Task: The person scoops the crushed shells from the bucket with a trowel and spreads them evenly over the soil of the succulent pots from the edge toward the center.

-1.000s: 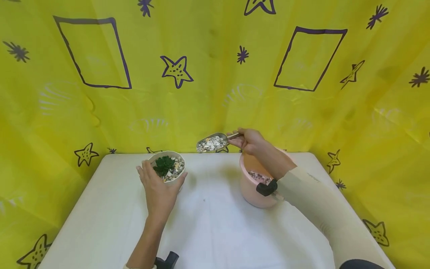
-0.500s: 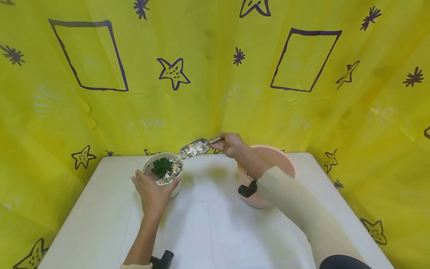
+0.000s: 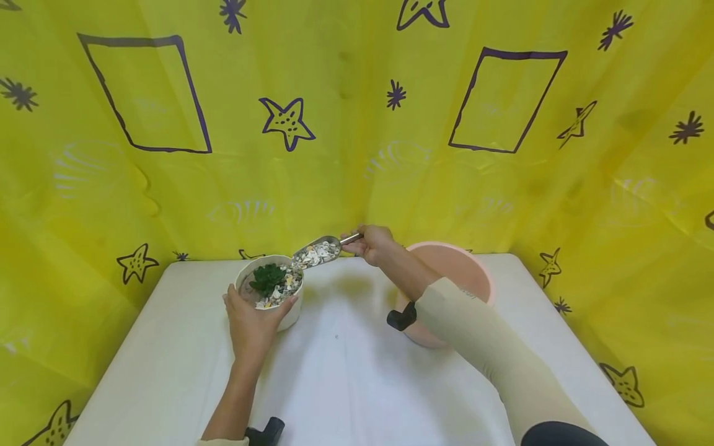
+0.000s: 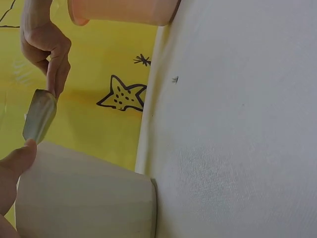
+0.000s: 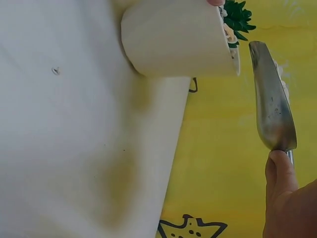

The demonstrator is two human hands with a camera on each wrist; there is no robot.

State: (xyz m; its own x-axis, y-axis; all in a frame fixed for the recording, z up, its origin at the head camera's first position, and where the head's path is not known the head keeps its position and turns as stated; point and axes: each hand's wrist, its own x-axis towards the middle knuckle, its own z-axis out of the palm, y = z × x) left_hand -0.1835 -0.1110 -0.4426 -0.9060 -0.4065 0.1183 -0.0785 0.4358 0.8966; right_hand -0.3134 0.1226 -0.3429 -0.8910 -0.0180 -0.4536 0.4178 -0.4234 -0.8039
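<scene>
My left hand (image 3: 251, 325) grips the near side of a cream plant pot (image 3: 292, 317), thumb and fingers spread around its rim. Inside the pot are a green succulent (image 3: 268, 280) and pale gravel (image 3: 286, 288), most of it on the right side. My right hand (image 3: 375, 244) pinches the handle of a metal scoop (image 5: 272, 114), which is heaped with whitish stone chips (image 3: 316, 254). In the head view the scoop's tip overlaps the pot's back right rim. The right wrist view shows the scoop just above the pot's opening, its tip close to the rim.
A pink bucket (image 3: 453, 263) stands to the right, partly hidden behind my right forearm. White cloth covers the table (image 3: 346, 371). Right behind its far edge hangs a yellow curtain (image 3: 334, 179) with drawn stars.
My right hand has carried the filled scoop left from beside the pink bucket to the pot's rim, tipping it slightly downward. My left hand has stayed on the pot.
</scene>
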